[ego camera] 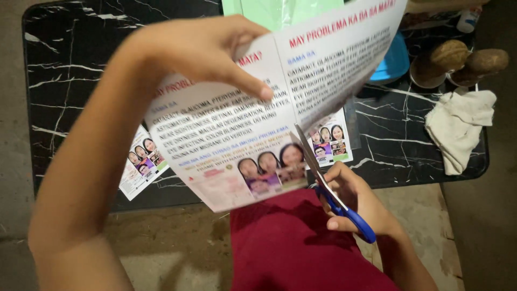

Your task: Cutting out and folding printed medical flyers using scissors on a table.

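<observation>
Black marble-patterned tabletop (81, 59) with white veins fills the upper half of the frame; dark red cloth over the person's lap (291, 248) sits lower centre.

Large printed paper sheet (226, 145), white with red and blue text blocks and small photo panels, is held in the air at centre frame, bowed and unsupported along its lower edge. Left hand (199, 51), upper centre, is clamped on the sheet's top edge, thumb pressing the printed face. Right hand (353, 196), lower right of centre, is closed through the blue-handled scissors (328, 183); blades stand partly open at the sheet's lower edge, between two printed panels.

Risks, judged:
- The sheet sags, so the cut may wander off the gap into a photo panel or text.
- One-handed grip at the top only: paper could fold or tear at the blade.
- Blades point up towards the left hand's fingers.

Two small cut printed slips (141, 164) (329, 141) lie on the tabletop behind the sheet. Crumpled white cloth (458, 126) at right edge.
</observation>
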